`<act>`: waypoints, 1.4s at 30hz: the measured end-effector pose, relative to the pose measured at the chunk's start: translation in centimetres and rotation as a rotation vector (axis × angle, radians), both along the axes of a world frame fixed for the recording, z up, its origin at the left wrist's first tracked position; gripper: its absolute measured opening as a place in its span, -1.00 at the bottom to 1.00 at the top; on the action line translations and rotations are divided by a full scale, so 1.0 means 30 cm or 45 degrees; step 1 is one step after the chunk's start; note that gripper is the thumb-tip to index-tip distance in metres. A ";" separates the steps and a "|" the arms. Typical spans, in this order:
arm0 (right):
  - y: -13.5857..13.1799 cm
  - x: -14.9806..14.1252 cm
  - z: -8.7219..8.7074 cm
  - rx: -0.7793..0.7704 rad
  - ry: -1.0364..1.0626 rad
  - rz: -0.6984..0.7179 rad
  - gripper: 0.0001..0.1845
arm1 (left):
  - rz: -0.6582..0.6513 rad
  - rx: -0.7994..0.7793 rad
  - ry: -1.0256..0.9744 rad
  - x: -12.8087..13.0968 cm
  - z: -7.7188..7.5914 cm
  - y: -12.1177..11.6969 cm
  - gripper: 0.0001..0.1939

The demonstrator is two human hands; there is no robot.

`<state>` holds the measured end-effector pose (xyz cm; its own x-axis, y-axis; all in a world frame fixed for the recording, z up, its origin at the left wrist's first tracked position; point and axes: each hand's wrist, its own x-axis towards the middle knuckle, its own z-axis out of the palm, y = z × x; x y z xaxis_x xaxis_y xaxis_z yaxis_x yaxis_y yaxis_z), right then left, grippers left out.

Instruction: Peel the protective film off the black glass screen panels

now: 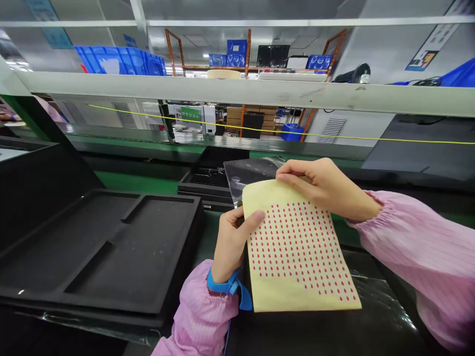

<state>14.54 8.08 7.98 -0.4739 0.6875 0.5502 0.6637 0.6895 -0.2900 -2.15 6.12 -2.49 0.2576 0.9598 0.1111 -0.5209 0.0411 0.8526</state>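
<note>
A pale yellow sticker sheet (297, 247) with rows of small red arrow stickers is held up in front of me. My left hand (234, 242), with a blue strap (230, 286) around the wrist, grips the sheet's left edge, thumb on the front. At the top edge, the thumb and fingers of my right hand (319, 185) pinch the paper. Behind the sheet a dark, glossy flat piece (247, 175) shows, close to both hands; whether a hand touches it is hidden. Some arrows are absent from the lower left rows.
Left of my hands lies a black foam tray (148, 252) with shallow recesses. Further back are smaller stacked black trays (189, 188). Glossy black plastic (382, 306) lies below the sheet. A white shelf rail (237, 89) and a yellow cord (315, 134) cross ahead; a blue bin (122, 60) stands above.
</note>
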 end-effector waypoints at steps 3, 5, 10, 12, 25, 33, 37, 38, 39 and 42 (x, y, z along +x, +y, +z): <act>0.000 -0.019 -0.006 0.261 -0.147 0.023 -0.75 | -0.021 -0.032 0.040 0.006 -0.005 -0.004 -0.70; -0.014 -0.029 -0.010 0.468 -0.274 -0.014 -0.81 | -0.008 -0.014 0.069 0.009 -0.010 -0.009 -0.67; -0.077 -0.038 -0.031 0.404 -0.455 0.171 -0.83 | 0.091 0.089 0.155 0.007 -0.014 -0.028 -0.64; -0.096 -0.038 -0.032 0.277 -0.402 0.209 -0.84 | 0.154 0.147 0.218 0.003 -0.011 -0.036 -0.63; -0.148 -0.100 0.026 -0.283 0.020 0.173 -0.88 | 0.394 0.654 0.424 -0.039 0.017 -0.068 -0.77; -0.176 -0.128 0.029 -0.224 -0.004 0.127 -0.90 | 0.543 0.844 0.515 -0.072 0.014 -0.085 -0.80; -0.189 -0.135 0.023 -0.165 -0.028 0.094 -0.87 | 0.647 0.910 0.619 -0.081 0.011 -0.093 -0.80; -0.190 -0.136 0.020 -0.148 -0.038 0.095 -0.86 | 0.664 0.914 0.637 -0.082 0.011 -0.093 -0.80; -0.189 -0.136 0.017 -0.132 -0.039 0.098 -0.86 | 0.674 0.919 0.644 -0.083 0.011 -0.093 -0.80; -0.188 -0.139 0.009 -0.095 -0.011 0.100 -0.90 | 0.684 0.944 0.619 -0.088 0.013 -0.089 -0.80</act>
